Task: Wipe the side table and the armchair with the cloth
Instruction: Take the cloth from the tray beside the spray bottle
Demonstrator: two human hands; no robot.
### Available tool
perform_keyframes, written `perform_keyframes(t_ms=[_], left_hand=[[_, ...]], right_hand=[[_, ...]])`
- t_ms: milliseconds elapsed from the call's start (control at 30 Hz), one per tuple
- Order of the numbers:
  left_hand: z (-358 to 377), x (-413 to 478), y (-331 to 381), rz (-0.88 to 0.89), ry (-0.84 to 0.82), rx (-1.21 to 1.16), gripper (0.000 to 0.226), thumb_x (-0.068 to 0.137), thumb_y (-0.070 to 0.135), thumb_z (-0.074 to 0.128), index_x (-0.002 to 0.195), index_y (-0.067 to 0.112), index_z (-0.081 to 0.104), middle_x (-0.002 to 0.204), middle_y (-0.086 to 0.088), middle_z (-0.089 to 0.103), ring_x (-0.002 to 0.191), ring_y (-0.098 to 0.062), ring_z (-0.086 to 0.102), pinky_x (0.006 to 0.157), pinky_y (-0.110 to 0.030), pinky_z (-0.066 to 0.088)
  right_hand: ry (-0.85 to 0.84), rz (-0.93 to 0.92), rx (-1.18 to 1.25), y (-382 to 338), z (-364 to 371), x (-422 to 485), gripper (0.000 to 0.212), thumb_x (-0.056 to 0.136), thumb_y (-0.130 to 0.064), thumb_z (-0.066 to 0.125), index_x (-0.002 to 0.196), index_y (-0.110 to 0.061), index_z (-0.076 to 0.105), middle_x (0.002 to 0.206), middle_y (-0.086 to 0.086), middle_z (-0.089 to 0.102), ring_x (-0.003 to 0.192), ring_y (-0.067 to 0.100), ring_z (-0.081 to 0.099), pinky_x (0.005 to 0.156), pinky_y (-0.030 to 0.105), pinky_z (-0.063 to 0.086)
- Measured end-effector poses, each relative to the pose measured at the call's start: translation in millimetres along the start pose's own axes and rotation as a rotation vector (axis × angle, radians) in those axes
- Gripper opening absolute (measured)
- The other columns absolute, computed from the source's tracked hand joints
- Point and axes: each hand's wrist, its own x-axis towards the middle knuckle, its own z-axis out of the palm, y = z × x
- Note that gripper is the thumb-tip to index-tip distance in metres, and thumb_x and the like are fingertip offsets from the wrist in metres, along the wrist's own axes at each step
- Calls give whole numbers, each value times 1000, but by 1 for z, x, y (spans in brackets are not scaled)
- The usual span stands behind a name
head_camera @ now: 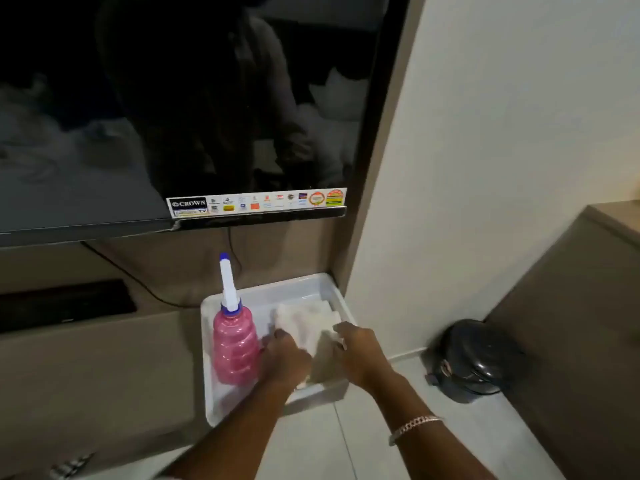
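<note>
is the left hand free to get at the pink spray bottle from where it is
Probably yes: the left hand rests on the white cloth in the tray, right beside the pink spray bottle, with nothing between them.

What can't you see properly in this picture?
- Head view: the left hand and right hand cover the near part of the white cloth, so their grip is unclear.
- Sticker small print: too tiny.
- Dark object on the floor: too dim to identify.
- Side table, armchair: not visible.
</note>
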Motion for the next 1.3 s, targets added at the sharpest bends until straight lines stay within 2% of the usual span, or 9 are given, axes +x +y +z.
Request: perform_keyframes(t_ms=[200, 367, 433, 600, 733, 900, 1067, 1200, 1300], left_hand=[[11, 13, 3, -115, 112, -490, 52, 83, 0, 59, 134, 4, 52, 131, -21, 62, 119, -39, 61, 97, -45, 50], [-9, 0, 24, -49, 89, -733, 57, 86, -2, 66, 139, 16, 56, 129, -8, 68, 113, -31, 67, 98, -47, 57], [-19, -16, 35, 15, 34, -842, 58, 85, -2, 70, 139, 17, 57, 120, 0, 71, 108, -25, 68, 97, -48, 58], [-35, -74, 53, 242, -265, -1122, 56, 83, -11, 67, 133, 14, 60, 119, -4, 77, 109, -23, 73, 89, -42, 60], [-1, -129, 68, 333, -540, -1065, 57, 67, 1, 77, 119, 20, 65, 118, -1, 78, 108, -21, 74, 84, -37, 63], [77, -233, 75, 431, -728, -786, 49, 76, -1, 78, 111, 30, 66, 123, -6, 74, 109, -24, 73, 85, -41, 62], [166, -383, 63, 543, -906, -598, 65, 58, 17, 83, 121, 23, 68, 116, -4, 77, 103, -19, 75, 78, -33, 63], [242, -496, 31, 633, -1057, -451, 47, 80, -6, 73, 117, 22, 68, 120, -11, 74, 105, -25, 71, 89, -41, 58], [289, -579, 7, 651, -1218, -321, 50, 82, -15, 65, 110, 26, 68, 116, -11, 73, 92, -16, 70, 75, -27, 58]], right_hand=[[55, 136, 146, -6, 27, 23, 21, 91, -14, 52, 107, -11, 65, 101, 10, 74, 96, 28, 69, 86, 31, 54], [229, 187, 453, 4, 7, 9, 23, 86, -10, 67, 108, -13, 68, 90, -9, 67, 76, 2, 62, 64, -6, 39], [312, 235, 605, 8, -11, -5, 24, 84, -15, 71, 108, -15, 69, 90, -14, 68, 82, -5, 63, 65, -3, 44], [227, 435, 1129, 35, -68, -69, 28, 85, -34, 74, 97, -9, 71, 98, 9, 73, 90, 24, 67, 77, 34, 51], [244, 352, 1494, 72, -101, -168, 41, 82, -31, 76, 111, -3, 71, 109, 18, 76, 97, 31, 74, 71, 34, 60], [556, 510, 1488, 125, -109, -318, 51, 75, -20, 80, 119, 2, 65, 118, 23, 73, 105, 39, 70, 94, 50, 56], [867, 650, 1490, 192, -87, -494, 43, 80, -2, 76, 121, 3, 61, 120, 25, 71, 101, 37, 71, 87, 45, 59], [1042, 769, 1519, 231, -64, -640, 49, 79, -6, 78, 123, 1, 59, 120, 20, 72, 104, 34, 71, 81, 41, 60], [1166, 870, 1561, 254, -45, -738, 54, 76, -14, 83, 123, 1, 62, 120, 22, 72, 110, 39, 69, 90, 48, 59]])
